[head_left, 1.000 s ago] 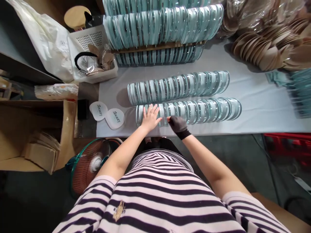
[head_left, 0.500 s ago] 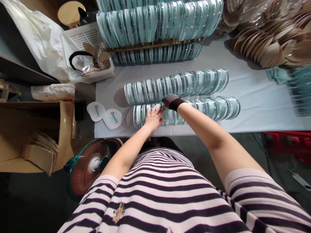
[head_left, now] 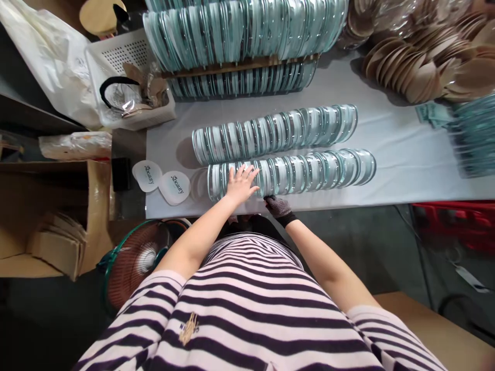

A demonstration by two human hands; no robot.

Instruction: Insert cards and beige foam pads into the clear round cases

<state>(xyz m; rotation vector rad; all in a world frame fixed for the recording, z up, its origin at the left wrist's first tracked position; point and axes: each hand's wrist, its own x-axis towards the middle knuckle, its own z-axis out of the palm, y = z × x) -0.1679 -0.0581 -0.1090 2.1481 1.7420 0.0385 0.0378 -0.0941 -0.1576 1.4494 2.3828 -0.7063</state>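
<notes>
My left hand (head_left: pixel 242 184) is bare and lies with spread fingers on top of the nearer row of clear, teal-edged rounded pieces (head_left: pixel 317 171), close to its left end. My right hand (head_left: pixel 279 207) wears a dark dotted glove. It is at the table's front edge, just below that row, with its fingers curled together; whatever they may hold is hidden. Behind the nearer row runs a second row of the same shiny pieces (head_left: pixel 276 133), roughly parallel to it. White bands show among the pieces in both rows.
Larger stacks of teal-edged pieces (head_left: pixel 247 31) stand at the back. A white basket (head_left: pixel 150 114) with a black band sits left of them. Two printed white cards (head_left: pixel 175 188) lie left of the rows. Brown rounded pieces (head_left: pixel 406 72) fill the back right. A fan (head_left: pixel 135 263) stands below left.
My right hand has moved from the top of the nearer row down toward me to the table edge. My left hand stays on the row. The view has shifted slightly.
</notes>
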